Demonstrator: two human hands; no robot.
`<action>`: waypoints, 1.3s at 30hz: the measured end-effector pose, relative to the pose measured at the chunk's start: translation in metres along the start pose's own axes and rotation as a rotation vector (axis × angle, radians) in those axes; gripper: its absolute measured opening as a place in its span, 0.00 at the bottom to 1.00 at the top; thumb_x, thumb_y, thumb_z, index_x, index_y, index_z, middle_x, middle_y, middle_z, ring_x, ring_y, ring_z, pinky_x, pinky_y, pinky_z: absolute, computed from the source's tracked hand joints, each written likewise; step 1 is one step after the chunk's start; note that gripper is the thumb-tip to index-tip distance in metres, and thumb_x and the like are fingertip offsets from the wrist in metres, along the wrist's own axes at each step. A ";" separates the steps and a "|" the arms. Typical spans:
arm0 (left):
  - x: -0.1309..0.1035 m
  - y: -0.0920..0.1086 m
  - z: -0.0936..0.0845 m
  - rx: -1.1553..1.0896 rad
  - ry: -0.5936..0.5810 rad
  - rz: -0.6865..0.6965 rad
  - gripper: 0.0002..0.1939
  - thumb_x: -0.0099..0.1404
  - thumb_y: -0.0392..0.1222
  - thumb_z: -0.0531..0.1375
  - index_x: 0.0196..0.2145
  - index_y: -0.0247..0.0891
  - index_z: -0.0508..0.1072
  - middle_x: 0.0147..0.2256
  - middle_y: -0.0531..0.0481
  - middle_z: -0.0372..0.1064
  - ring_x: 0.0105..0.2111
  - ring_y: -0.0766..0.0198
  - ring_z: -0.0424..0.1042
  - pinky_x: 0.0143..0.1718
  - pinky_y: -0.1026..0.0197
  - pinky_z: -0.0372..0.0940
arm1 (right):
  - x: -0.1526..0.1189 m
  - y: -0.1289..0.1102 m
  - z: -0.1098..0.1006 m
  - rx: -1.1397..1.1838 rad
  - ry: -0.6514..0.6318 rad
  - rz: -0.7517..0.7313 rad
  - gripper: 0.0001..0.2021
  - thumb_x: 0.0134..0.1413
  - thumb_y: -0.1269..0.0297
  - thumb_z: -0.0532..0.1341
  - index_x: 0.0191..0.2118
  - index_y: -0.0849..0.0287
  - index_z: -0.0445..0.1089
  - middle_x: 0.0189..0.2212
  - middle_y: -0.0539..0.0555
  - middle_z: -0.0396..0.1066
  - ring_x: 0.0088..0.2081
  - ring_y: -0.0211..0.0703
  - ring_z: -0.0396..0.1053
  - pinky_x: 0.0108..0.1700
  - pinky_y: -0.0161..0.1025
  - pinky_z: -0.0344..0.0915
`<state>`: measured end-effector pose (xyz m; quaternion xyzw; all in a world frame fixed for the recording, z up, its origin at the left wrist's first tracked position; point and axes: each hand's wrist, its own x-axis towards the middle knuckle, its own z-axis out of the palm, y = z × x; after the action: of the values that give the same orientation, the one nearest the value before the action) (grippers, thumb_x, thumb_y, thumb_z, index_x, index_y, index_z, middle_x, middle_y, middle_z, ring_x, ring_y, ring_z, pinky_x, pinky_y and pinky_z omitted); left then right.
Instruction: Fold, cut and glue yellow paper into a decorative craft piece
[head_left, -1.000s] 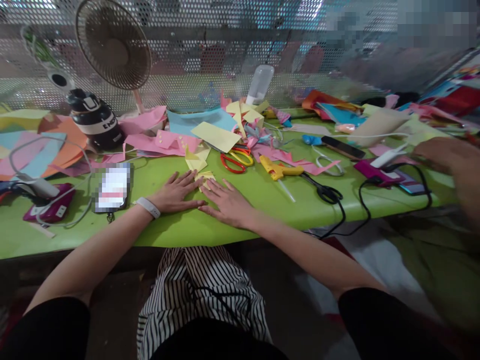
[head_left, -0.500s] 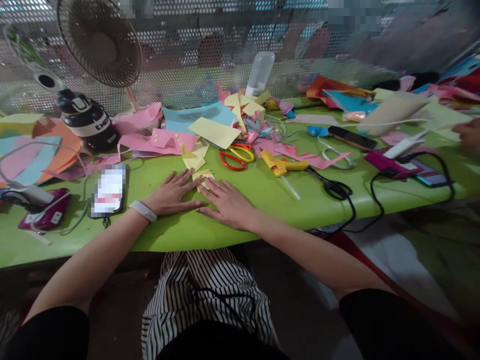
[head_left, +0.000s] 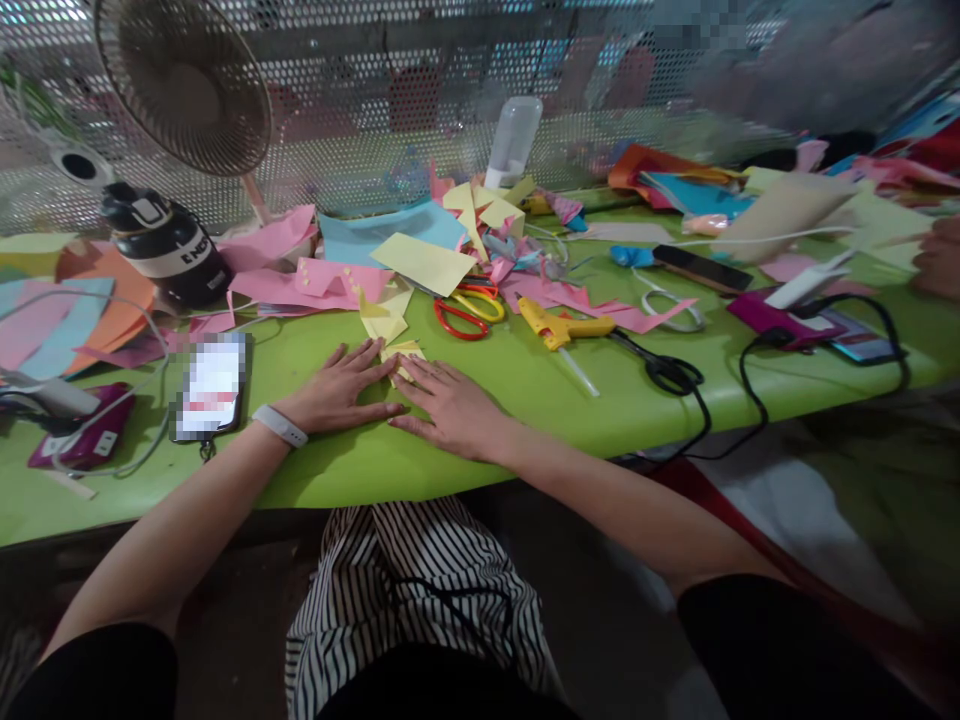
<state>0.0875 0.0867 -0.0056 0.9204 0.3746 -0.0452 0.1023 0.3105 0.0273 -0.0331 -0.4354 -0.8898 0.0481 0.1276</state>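
My left hand (head_left: 341,390) lies flat on the green table (head_left: 345,465), fingers spread, its fingertips on the left edge of a small piece of yellow paper (head_left: 405,350). Opposite it, my right hand (head_left: 446,405) is laid flat too, fingertips over the paper's right side. The fingers hide much of this piece. Just beyond it lies another yellow paper scrap (head_left: 385,318). Past my right hand are red-handled scissors (head_left: 460,325), yellow-handled scissors (head_left: 484,303) and a yellow hot glue gun (head_left: 566,328).
A phone (head_left: 214,385) and a purple power strip (head_left: 82,430) are on the left, below a black bottle (head_left: 169,245) and a fan (head_left: 184,85). Coloured paper lines the back. Black scissors (head_left: 671,375) and another power strip (head_left: 784,320) lie right. Another person's hand (head_left: 937,260) shows at the right edge.
Both hands stay flat over the yellow paper with almost no movement. The whole view has shifted slightly. The other person's hand at the right edge has moved a little.
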 end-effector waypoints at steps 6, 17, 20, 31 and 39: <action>-0.001 -0.001 -0.005 -0.065 0.003 -0.011 0.49 0.68 0.74 0.42 0.74 0.38 0.42 0.73 0.41 0.34 0.73 0.51 0.36 0.72 0.45 0.32 | 0.000 -0.002 -0.003 -0.009 -0.023 0.014 0.39 0.69 0.39 0.42 0.69 0.66 0.58 0.70 0.65 0.52 0.71 0.55 0.50 0.71 0.55 0.50; 0.000 0.000 -0.001 -0.050 0.026 -0.031 0.51 0.69 0.72 0.39 0.73 0.28 0.41 0.73 0.36 0.36 0.73 0.53 0.36 0.72 0.47 0.33 | 0.000 -0.002 -0.004 -0.003 -0.021 0.026 0.37 0.69 0.40 0.42 0.69 0.65 0.60 0.70 0.65 0.54 0.71 0.55 0.52 0.70 0.55 0.51; 0.001 0.001 0.001 -0.038 0.039 -0.037 0.51 0.69 0.73 0.38 0.73 0.28 0.41 0.73 0.37 0.35 0.73 0.53 0.36 0.72 0.48 0.32 | 0.000 -0.003 -0.005 -0.001 -0.026 0.028 0.38 0.69 0.40 0.42 0.69 0.66 0.59 0.70 0.66 0.53 0.71 0.56 0.52 0.70 0.55 0.51; 0.003 0.001 0.002 0.016 0.065 -0.045 0.50 0.69 0.72 0.38 0.72 0.26 0.47 0.73 0.36 0.40 0.73 0.52 0.41 0.72 0.49 0.36 | 0.000 -0.003 -0.003 -0.032 -0.015 0.029 0.40 0.68 0.38 0.38 0.69 0.65 0.59 0.69 0.64 0.55 0.71 0.54 0.53 0.70 0.53 0.51; 0.003 -0.001 -0.003 0.032 0.057 -0.029 0.38 0.73 0.58 0.39 0.71 0.30 0.51 0.73 0.40 0.43 0.72 0.54 0.46 0.71 0.49 0.41 | 0.002 -0.008 -0.009 -0.084 -0.016 0.038 0.40 0.67 0.37 0.40 0.68 0.64 0.61 0.68 0.65 0.58 0.69 0.57 0.55 0.68 0.57 0.55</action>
<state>0.0892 0.0899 -0.0034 0.9172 0.3901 -0.0265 0.0765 0.3057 0.0237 -0.0225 -0.4567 -0.8837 0.0168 0.1010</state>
